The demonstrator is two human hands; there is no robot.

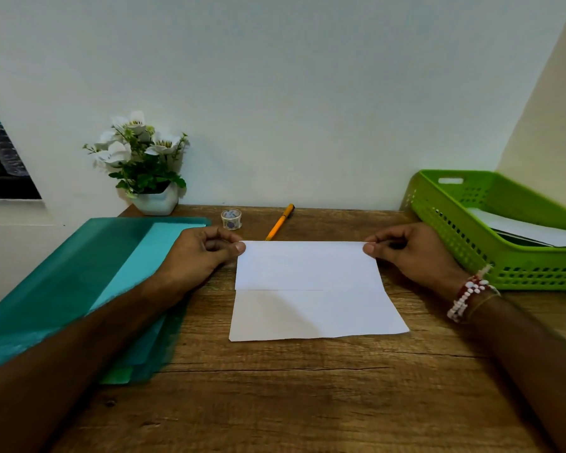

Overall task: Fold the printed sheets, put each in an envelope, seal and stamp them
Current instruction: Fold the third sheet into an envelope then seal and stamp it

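Note:
A white sheet [311, 295] lies on the wooden desk [291, 387], its far part folded toward me so a flap edge crosses its middle. My left hand [200, 253] pinches the sheet's far left corner with thumb and curled fingers. My right hand [412, 253] pinches the far right corner the same way. A small roll of patterned tape [231, 219] stands behind the sheet. White envelopes or papers [530, 230] lie in the green basket [490, 243] at the right.
A teal folder [89, 282] with lighter sheets lies at the left under my left forearm. An orange pen [280, 222] lies behind the sheet. A white pot of flowers [144, 165] stands against the wall.

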